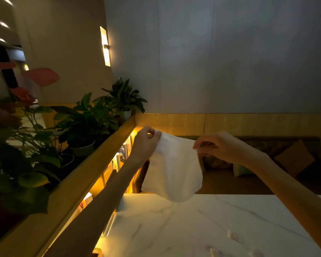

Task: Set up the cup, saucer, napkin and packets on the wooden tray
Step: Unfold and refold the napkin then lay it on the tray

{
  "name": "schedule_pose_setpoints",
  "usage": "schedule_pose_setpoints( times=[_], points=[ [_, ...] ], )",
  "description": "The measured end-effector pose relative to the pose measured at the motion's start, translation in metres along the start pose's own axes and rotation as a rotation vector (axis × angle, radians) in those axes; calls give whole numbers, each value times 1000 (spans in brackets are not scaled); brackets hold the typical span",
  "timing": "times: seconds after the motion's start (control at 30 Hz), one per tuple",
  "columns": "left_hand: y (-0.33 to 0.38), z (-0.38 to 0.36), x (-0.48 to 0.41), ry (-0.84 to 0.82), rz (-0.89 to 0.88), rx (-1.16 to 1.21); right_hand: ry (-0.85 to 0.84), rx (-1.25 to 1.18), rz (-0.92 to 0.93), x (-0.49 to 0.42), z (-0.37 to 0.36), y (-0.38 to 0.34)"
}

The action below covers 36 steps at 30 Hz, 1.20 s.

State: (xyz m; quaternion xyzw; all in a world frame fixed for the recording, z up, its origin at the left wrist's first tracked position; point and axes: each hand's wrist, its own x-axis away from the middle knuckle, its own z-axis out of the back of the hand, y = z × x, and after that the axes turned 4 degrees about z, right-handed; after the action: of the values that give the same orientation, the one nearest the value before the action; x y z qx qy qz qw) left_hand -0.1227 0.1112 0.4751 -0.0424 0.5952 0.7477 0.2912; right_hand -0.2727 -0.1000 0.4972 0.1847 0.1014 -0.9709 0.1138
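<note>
Head view. White marble-look table [193, 229] fills the 6 o'clock area, grey veins, warm light spilling on it from 9 o'clock. Pale wall panels [220, 56] take up 12 to 3 o'clock, with a wood ledge [202, 123] running below them. Lit wall lamp [105, 46] at 11 o'clock. Potted plants [85, 123] in a row at 9 to 10 o'clock behind a wood rail [93, 162]; red flowers [42, 76] blurred at 10 o'clock. Dim bench with a brown cushion [295, 158] at 3 o'clock.

Both arms reach up from 6 o'clock. Left hand [145, 141] is curled, thumb and fingertips pinched on the top left corner of the white napkin [176, 167]. Right hand [215, 145] is likewise pinched on the top right corner. Napkin hangs spread between the two hands near centre, held in the air, its lower edge dangling over the far edge of the table; cannot tell if it touches.

Hard to make out: two or three small pale shapes [233, 236] on the table at 5 o'clock, too blurred to say what they are. Lit shelves [119, 160] under the rail hold upright items, unreadable. Right forearm cut off at the frame edge.
</note>
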Motion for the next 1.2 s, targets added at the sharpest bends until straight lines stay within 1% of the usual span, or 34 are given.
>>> schedule_pose_setpoints(
  times=[0.07, 0.13, 0.17, 0.23, 0.3, 0.43, 0.57, 0.73, 0.83, 0.9, 1.0, 1.2],
  points=[
    [8, -12, 6, -88, -6, 37, -14, 108, 51, -13, -3, -13],
    [16, -23, 12, -181, -22, 87, 48, 196, 120, -24, -1, -21],
    [17, -28, 14, -228, -31, 117, 77, 203, 144, -29, 2, -22],
    [17, -33, 18, -291, -35, 165, 95, 137, 129, -39, 4, -24],
    [13, -33, 19, -292, -13, 210, 129, 82, 102, -45, 2, -23],
    [1, -27, 17, -240, 54, 255, 195, 63, 70, -49, -7, -20],
    [-8, -24, 15, -277, 68, 319, 185, -147, 39, -51, -10, -30],
    [-7, -29, 15, -315, 86, 398, 234, -82, 80, -56, -23, -33],
    [-7, -28, 14, -311, 112, 463, 298, -102, 84, -57, -28, -31],
    [-8, -27, 14, -352, 115, 503, 347, -150, 69, -56, -31, -31],
    [-8, -26, 16, -404, 72, 495, 415, -239, 49, -55, -32, -34],
    [-3, -18, 16, -418, -86, 412, 478, -268, -10, -52, -30, -35]
  ],
)
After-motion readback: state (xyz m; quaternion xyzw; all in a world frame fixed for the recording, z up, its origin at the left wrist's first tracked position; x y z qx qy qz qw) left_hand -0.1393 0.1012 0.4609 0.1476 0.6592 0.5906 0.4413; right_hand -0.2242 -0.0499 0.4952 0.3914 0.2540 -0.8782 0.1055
